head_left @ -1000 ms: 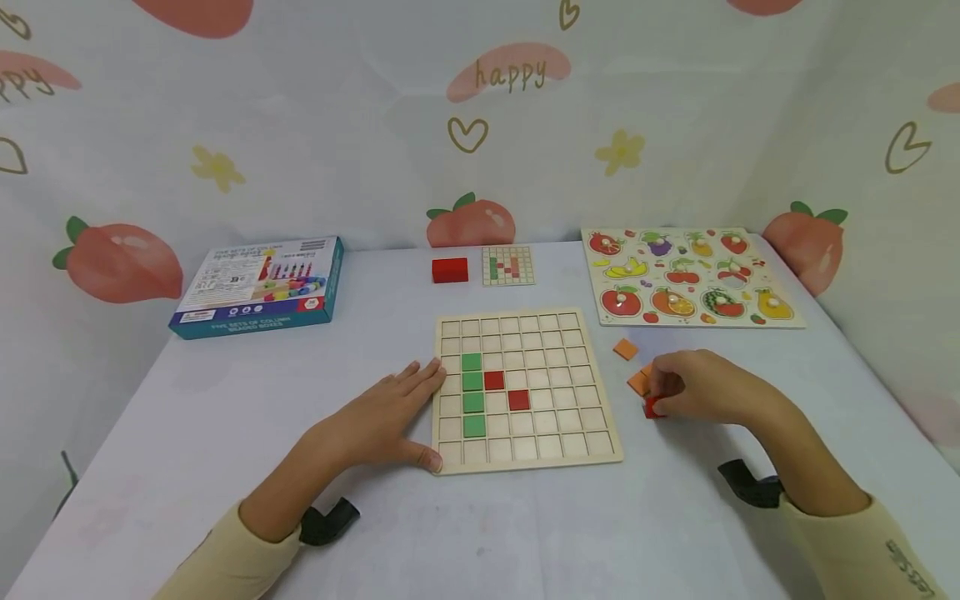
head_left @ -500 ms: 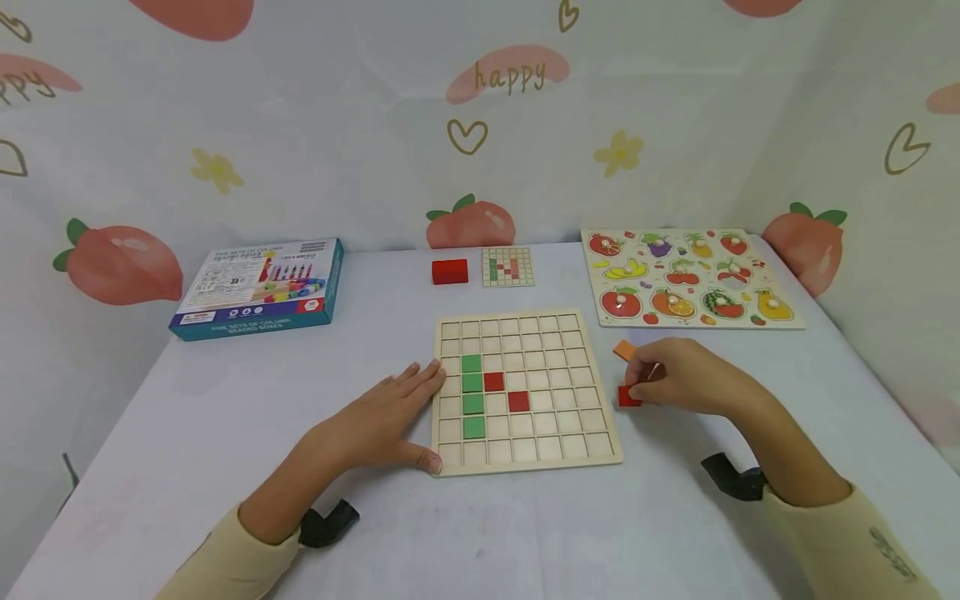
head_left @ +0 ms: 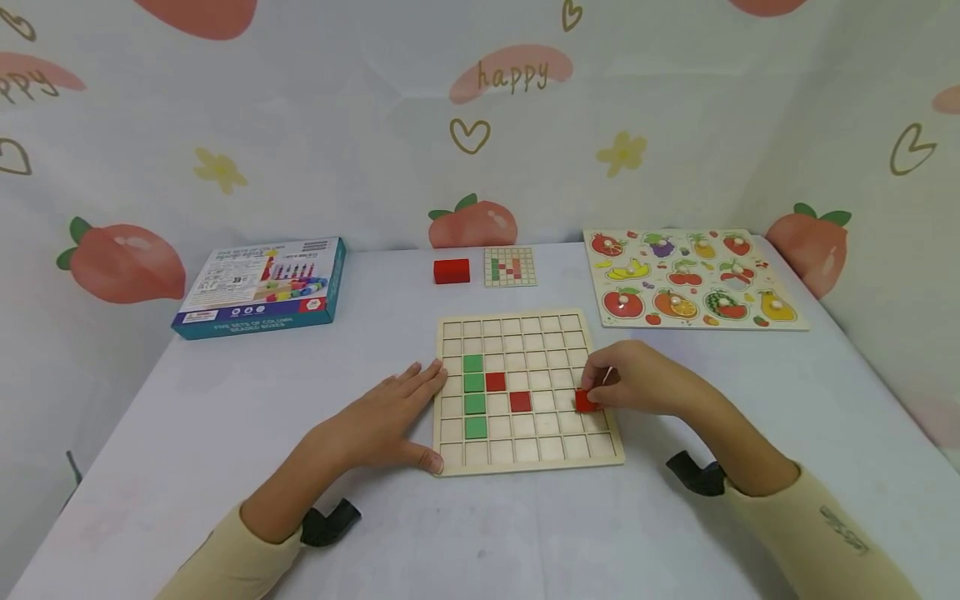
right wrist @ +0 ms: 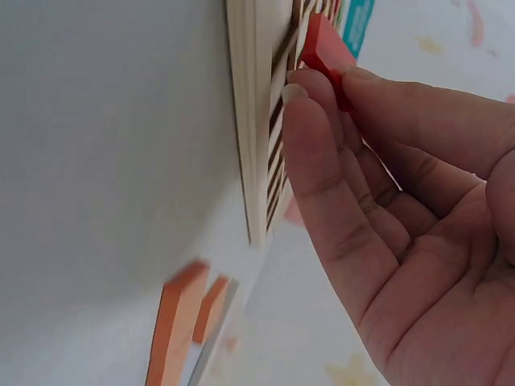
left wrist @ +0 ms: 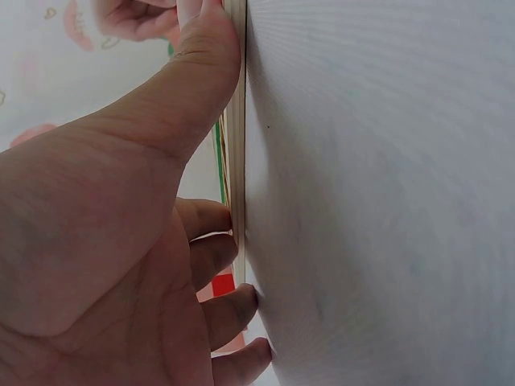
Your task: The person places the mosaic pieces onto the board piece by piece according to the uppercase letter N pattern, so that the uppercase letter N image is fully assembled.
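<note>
The thumb and fingertips of the right hand [head_left: 637, 379] pinch a small red tile [head_left: 585, 402], the gap between them no wider than the piece itself, over the right-hand side of the gridded board [head_left: 550, 448] (whether the tile touches the wood, I cannot tell). The left hand [head_left: 378, 425] lies with its fingers extended and a wide gap to the thumb; it grasps nothing, its longer fingertips touching the board's left edge and its thumb resting at the near left corner.

Just right of those left fingertips, four green tiles [head_left: 474, 382] fill a column of cells. Between them and the pinching fingers sit two more red pieces, a nearer-left one [head_left: 496, 382] and another [head_left: 520, 402] diagonally below it. Two orange tiles [right wrist: 211, 310] show near the right fingers in the right wrist view, off the board.

Beyond both sets of fingers stand a red block [head_left: 452, 272] and a pattern card [head_left: 510, 267]; a fruit puzzle [head_left: 657, 275] lies past the right fingers, a boxed set [head_left: 262, 287] past the left.
</note>
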Action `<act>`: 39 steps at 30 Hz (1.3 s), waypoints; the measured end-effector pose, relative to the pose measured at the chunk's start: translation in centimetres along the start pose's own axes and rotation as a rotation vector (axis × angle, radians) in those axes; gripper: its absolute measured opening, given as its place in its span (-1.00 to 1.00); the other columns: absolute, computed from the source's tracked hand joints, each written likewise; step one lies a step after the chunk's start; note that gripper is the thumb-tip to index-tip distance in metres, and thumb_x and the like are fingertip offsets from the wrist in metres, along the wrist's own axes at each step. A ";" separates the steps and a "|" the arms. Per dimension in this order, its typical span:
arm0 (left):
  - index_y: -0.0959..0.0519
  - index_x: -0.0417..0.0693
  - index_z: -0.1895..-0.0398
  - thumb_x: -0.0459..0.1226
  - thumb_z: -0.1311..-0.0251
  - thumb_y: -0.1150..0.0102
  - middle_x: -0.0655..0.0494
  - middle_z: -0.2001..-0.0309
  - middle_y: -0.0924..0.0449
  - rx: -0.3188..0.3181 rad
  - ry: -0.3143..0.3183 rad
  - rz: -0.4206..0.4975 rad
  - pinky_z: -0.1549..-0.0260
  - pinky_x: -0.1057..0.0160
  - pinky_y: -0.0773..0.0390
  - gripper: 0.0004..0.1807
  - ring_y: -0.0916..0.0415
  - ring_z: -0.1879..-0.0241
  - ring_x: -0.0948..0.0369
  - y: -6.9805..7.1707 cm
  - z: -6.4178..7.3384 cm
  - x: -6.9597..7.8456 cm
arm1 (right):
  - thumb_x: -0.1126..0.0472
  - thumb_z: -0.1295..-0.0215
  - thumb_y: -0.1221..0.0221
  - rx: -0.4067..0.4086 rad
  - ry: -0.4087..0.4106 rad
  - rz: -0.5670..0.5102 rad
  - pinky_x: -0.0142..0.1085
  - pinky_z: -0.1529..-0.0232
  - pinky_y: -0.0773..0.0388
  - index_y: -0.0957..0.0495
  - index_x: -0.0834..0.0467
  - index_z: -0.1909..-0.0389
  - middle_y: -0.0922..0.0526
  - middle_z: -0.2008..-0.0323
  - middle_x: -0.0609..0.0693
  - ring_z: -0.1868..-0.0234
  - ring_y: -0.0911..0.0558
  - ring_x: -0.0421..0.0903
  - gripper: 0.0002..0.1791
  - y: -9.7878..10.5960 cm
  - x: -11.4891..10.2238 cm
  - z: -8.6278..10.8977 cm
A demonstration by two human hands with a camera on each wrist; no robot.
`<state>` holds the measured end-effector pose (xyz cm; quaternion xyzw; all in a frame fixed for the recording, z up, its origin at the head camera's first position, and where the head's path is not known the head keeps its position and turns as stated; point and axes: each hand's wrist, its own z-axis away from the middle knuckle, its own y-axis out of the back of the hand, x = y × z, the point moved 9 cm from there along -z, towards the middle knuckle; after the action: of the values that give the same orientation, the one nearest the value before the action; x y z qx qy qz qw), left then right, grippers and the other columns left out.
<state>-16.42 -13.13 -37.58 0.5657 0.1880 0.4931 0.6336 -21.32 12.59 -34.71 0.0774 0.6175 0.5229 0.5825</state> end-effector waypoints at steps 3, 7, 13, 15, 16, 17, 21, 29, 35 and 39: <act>0.03 -0.14 -0.61 0.36 0.10 -0.37 -0.01 -0.60 0.13 -0.001 0.000 -0.005 -0.43 -0.16 -0.02 0.34 0.21 -0.56 -0.08 0.0 0.0 0.0 | 0.36 -0.23 -0.35 0.014 0.029 0.015 -0.27 0.28 -0.57 -0.64 0.07 0.44 -0.63 0.44 -0.16 0.30 -0.57 -0.13 -0.86 -0.5 -0.9 -0.4; 0.03 -0.13 -0.61 0.36 0.11 -0.37 -0.02 -0.60 0.13 -0.003 0.004 -0.008 -0.43 -0.16 -0.02 0.34 0.21 -0.56 -0.09 -0.1 0.0 0.0 | 0.36 -0.23 -0.34 0.019 0.070 0.015 -0.27 0.25 -0.55 -0.63 0.04 0.46 -0.62 0.45 -0.18 0.32 -0.56 -0.15 -0.83 -1.2 -2.1 -0.9; 0.03 -0.12 -0.61 0.37 0.12 -0.36 -0.01 -0.60 0.13 -0.004 0.009 -0.011 -0.43 -0.15 -0.03 0.35 0.20 -0.56 -0.08 -0.1 -0.1 -0.1 | 0.38 -0.22 -0.34 0.006 0.108 0.001 -0.25 0.25 -0.56 -0.63 0.04 0.48 -0.61 0.45 -0.20 0.33 -0.55 -0.15 -0.80 -2.3 -3.2 -1.3; 0.03 -0.12 -0.61 0.37 0.12 -0.36 -0.01 -0.60 0.13 -0.004 0.008 -0.013 -0.43 -0.15 -0.03 0.35 0.20 -0.56 -0.08 -0.1 -0.1 -0.1 | 0.39 -0.22 -0.34 0.009 0.108 0.010 -0.25 0.25 -0.55 -0.62 0.03 0.49 -0.61 0.46 -0.21 0.34 -0.54 -0.16 -0.79 -2.6 -3.3 -1.5; 0.03 -0.12 -0.61 0.37 0.12 -0.36 -0.01 -0.61 0.13 -0.005 0.007 -0.013 -0.43 -0.14 -0.02 0.35 0.20 -0.56 -0.08 -0.1 -0.1 -0.1 | 0.39 -0.23 -0.34 0.011 0.104 0.017 -0.26 0.25 -0.55 -0.62 0.02 0.49 -0.61 0.47 -0.21 0.34 -0.54 -0.16 -0.79 -2.8 -3.4 -1.5; 0.03 -0.12 -0.61 0.37 0.11 -0.36 0.00 -0.61 0.13 -0.005 0.007 -0.014 -0.43 -0.14 -0.02 0.35 0.20 -0.56 -0.08 -0.1 -0.1 0.0 | 0.39 -0.23 -0.34 0.012 0.105 0.022 -0.26 0.26 -0.55 -0.62 0.02 0.50 -0.60 0.48 -0.21 0.35 -0.54 -0.16 -0.78 -2.9 -3.5 -1.5; 0.04 -0.11 -0.61 0.37 0.12 -0.36 0.00 -0.61 0.13 -0.006 0.006 -0.014 -0.43 -0.15 -0.02 0.35 0.20 -0.56 -0.07 -0.1 -0.1 0.0 | 0.38 -0.23 -0.34 0.011 0.093 0.035 -0.27 0.32 -0.54 -0.61 0.02 0.50 -0.58 0.52 -0.21 0.39 -0.52 -0.17 -0.78 -3.2 -3.7 -1.5; 0.03 -0.11 -0.61 0.37 0.13 -0.36 -0.01 -0.60 0.12 -0.002 0.008 -0.011 -0.43 -0.16 -0.03 0.35 0.20 -0.56 -0.08 -0.1 -0.2 -0.1 | 0.39 -0.22 -0.33 0.000 0.118 0.039 -0.31 0.36 -0.56 -0.63 0.05 0.48 -0.56 0.54 -0.22 0.43 -0.52 -0.19 -0.81 -3.6 -4.2 -1.2; 0.03 -0.11 -0.61 0.38 0.13 -0.35 -0.01 -0.60 0.13 0.001 0.003 -0.012 -0.43 -0.15 -0.03 0.35 0.20 -0.56 -0.07 -0.2 -0.2 -0.1 | 0.39 -0.21 -0.35 -0.003 0.131 0.068 -0.34 0.37 -0.55 -0.63 0.06 0.47 -0.55 0.54 -0.24 0.45 -0.50 -0.21 -0.82 -3.9 -4.4 -0.9; 0.03 -0.11 -0.61 0.38 0.13 -0.35 0.00 -0.61 0.13 0.001 0.003 -0.010 -0.43 -0.16 -0.03 0.35 0.21 -0.56 -0.07 -0.2 -0.2 -0.2 | 0.40 -0.20 -0.36 0.011 0.149 0.086 -0.34 0.37 -0.54 -0.65 0.07 0.46 -0.54 0.51 -0.23 0.43 -0.49 -0.21 -0.83 -3.8 -4.6 -0.7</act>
<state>-16.57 -13.20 -37.87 0.5641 0.1922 0.4907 0.6357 -18.53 7.28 -34.75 0.0680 0.6581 0.5483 0.5115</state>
